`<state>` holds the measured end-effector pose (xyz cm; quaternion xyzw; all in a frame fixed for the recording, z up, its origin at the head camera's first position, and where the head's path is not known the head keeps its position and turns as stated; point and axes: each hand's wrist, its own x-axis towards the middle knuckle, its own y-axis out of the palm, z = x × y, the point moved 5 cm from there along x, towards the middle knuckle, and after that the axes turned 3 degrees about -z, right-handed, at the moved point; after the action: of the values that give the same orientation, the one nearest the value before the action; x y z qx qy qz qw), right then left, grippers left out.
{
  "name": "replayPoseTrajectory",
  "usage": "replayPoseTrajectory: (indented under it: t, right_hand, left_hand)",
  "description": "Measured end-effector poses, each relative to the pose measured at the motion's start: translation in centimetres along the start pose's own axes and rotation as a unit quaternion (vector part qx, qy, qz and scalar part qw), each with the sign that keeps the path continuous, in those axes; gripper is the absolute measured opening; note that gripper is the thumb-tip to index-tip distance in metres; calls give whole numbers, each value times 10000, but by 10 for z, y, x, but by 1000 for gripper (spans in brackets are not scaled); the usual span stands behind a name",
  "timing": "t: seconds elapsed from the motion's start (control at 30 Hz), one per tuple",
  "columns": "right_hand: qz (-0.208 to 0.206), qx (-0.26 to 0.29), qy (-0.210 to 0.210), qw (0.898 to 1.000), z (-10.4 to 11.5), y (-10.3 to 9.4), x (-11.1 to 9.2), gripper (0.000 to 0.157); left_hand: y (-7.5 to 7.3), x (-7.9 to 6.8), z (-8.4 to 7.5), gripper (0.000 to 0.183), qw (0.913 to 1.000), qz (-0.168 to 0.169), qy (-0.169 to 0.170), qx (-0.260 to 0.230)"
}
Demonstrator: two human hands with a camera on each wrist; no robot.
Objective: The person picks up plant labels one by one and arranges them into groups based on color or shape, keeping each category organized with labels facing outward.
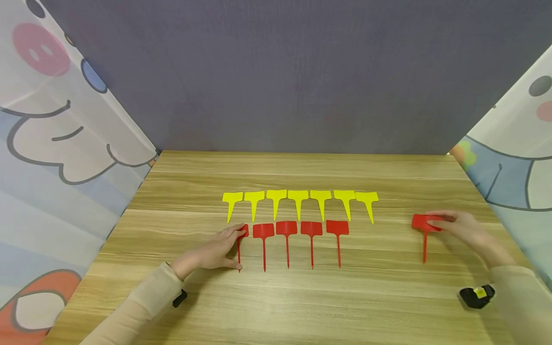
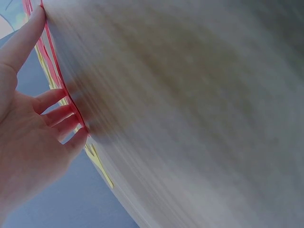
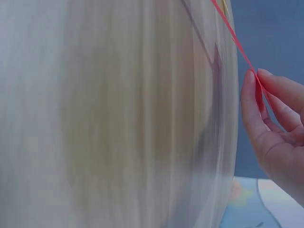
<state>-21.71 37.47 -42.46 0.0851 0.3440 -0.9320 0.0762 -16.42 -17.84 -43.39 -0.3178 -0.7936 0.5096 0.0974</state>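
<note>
My left hand (image 1: 217, 250) rests on the leftmost red plant label (image 1: 246, 231) in the row. Its fingertips touch the label's head, while the thumb lies at the stem's lower end; in the left wrist view the fingers (image 2: 57, 114) look fairly straight. Off to the right, my right hand (image 1: 463, 229) pinches the head of another red plant label (image 1: 419, 222), stem pointing toward me. The right wrist view shows that label (image 3: 244, 56) between thumb and fingers, raised off the table. Several more red labels (image 1: 286, 228) lie side by side between the hands.
Behind the red row lies a row of several yellow T-shaped plant labels (image 1: 298, 195). The wooden table (image 1: 276, 306) ends at a grey panel (image 1: 302, 86) at the back. Cartoon-printed cloths (image 1: 86, 201) hang at both sides. Black wrist devices (image 1: 477, 296) show under the sleeves.
</note>
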Motion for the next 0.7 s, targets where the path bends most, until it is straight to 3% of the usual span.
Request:
replayPoseTrajectory:
  t: [0.23,0.5,0.7]
  right_hand:
    - [35,292,-255,9992,18,12,4,20]
    - [198,205,-448,9986,35,25,7,40]
    - [288,261,-466,9982,46,34,10,42]
  left_hand:
    - [-1,0,-1,84,10000,-6,11,-45]
    - [1,0,1,84,10000,-3,-2,-31]
    - [1,0,1,84,10000,-1,-7,-13]
